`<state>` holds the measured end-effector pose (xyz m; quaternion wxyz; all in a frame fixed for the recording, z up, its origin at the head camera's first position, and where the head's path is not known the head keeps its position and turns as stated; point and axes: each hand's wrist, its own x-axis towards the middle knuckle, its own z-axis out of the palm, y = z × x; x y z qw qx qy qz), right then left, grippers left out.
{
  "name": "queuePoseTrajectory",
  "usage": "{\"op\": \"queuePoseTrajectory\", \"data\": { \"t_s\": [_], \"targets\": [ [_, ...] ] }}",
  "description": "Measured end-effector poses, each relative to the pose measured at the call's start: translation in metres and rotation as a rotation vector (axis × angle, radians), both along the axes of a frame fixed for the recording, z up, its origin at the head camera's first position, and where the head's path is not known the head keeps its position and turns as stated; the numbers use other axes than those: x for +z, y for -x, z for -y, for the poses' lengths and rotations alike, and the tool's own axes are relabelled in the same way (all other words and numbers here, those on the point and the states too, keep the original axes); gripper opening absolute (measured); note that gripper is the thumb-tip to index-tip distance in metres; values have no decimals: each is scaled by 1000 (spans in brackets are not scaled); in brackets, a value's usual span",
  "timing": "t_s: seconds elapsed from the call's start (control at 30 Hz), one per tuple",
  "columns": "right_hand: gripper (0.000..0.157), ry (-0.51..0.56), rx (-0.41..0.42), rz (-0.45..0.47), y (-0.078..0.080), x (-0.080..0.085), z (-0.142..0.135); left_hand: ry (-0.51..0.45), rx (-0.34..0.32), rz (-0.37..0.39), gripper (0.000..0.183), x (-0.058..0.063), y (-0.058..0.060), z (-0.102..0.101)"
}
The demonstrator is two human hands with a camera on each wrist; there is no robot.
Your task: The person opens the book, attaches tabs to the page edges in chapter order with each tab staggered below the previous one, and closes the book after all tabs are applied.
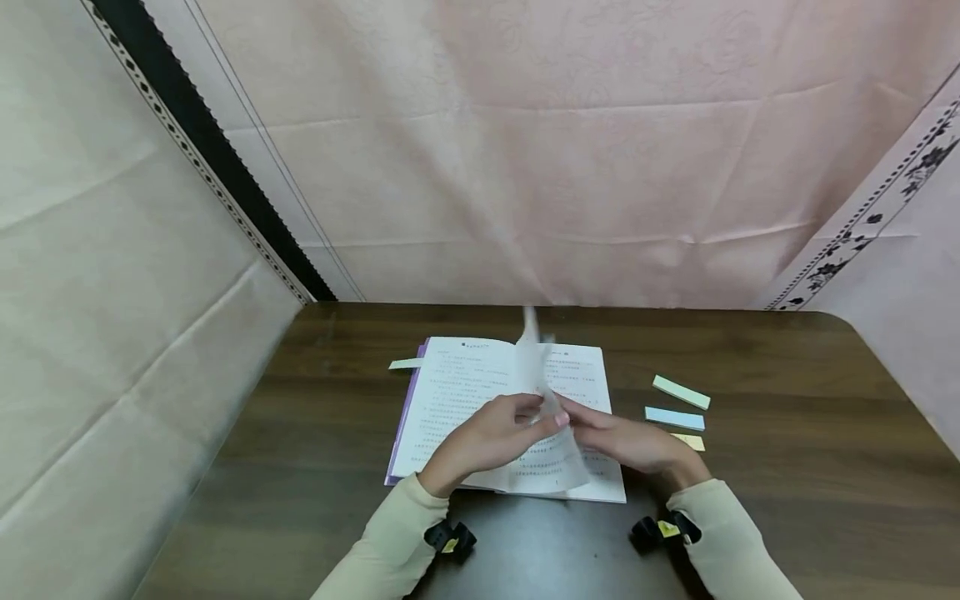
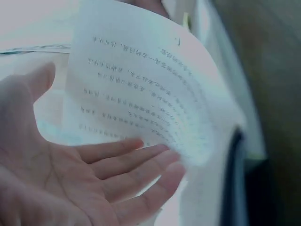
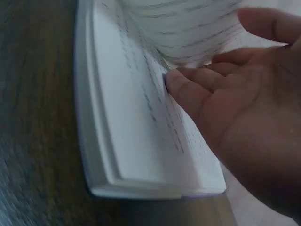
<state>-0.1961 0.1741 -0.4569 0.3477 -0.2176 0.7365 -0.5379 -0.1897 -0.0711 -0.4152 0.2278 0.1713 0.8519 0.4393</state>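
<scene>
An open book (image 1: 457, 400) with printed pages and a purple cover edge lies on the table. A loose, curved page (image 1: 546, 468) stands partly lifted near the middle. My left hand (image 1: 491, 435) is at this page; in the left wrist view its fingers (image 2: 134, 160) extend along the curled sheet, with the thumb held apart. From the right, my right hand (image 1: 637, 443) reaches over the right-hand pages. The right wrist view shows its fingers (image 3: 188, 87) stretched toward the inner part of the book, beneath the raised page. Whether those fingertips press the paper, I cannot tell.
A pale green tab (image 1: 406, 363) sticks out from the book's left edge. Right of the book lie a green strip (image 1: 681, 392), a blue strip (image 1: 674, 418) and a yellow strip (image 1: 692, 442), the last partly behind the right hand. Pale cloth (image 1: 562, 183) hangs behind the wooden table (image 1: 810, 417).
</scene>
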Motion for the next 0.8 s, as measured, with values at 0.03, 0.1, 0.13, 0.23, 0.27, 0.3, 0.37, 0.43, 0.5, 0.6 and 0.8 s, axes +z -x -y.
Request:
{"op": "queuePoseTrajectory", "data": {
  "t_s": [0.03, 0.1, 0.13, 0.23, 0.27, 0.3, 0.37, 0.43, 0.5, 0.6, 0.8],
  "targets": [
    [76, -32, 19, -56, -1, 1, 2, -11, 15, 5, 87, 4, 0, 1],
    [80, -91, 67, -159, -3, 3, 8, -26, 53, 22, 82, 13, 2, 7],
    [83, -98, 98, -193, -4, 5, 12, -29, 64, 23, 76, 18, 4, 12],
    [88, -135, 158, -278, -8, 9, 24, -11, 102, -5, 50, 32, 9, 32],
    [89, -151, 170, -290, -10, 10, 28, 7, 111, -22, 40, 36, 10, 41],
    [91, -162, 185, -299, -12, 11, 32, 28, 122, -40, 32, 39, 11, 51],
    [92, -186, 214, -318, -16, 11, 40, 85, 160, -64, 22, 46, 11, 70],
    [93, -221, 239, -336, -21, 10, 47, 179, 203, -87, 21, 50, 10, 86],
    [93, -239, 246, -344, -25, 8, 52, 295, 260, -89, 21, 52, 10, 97],
    [88, -264, 227, -362, -27, 8, 55, 479, 303, -81, 25, 51, 12, 104],
    [72, -312, 167, -392, -28, 7, 56, 678, 279, -34, 23, 37, 21, 104]
  ]
}}
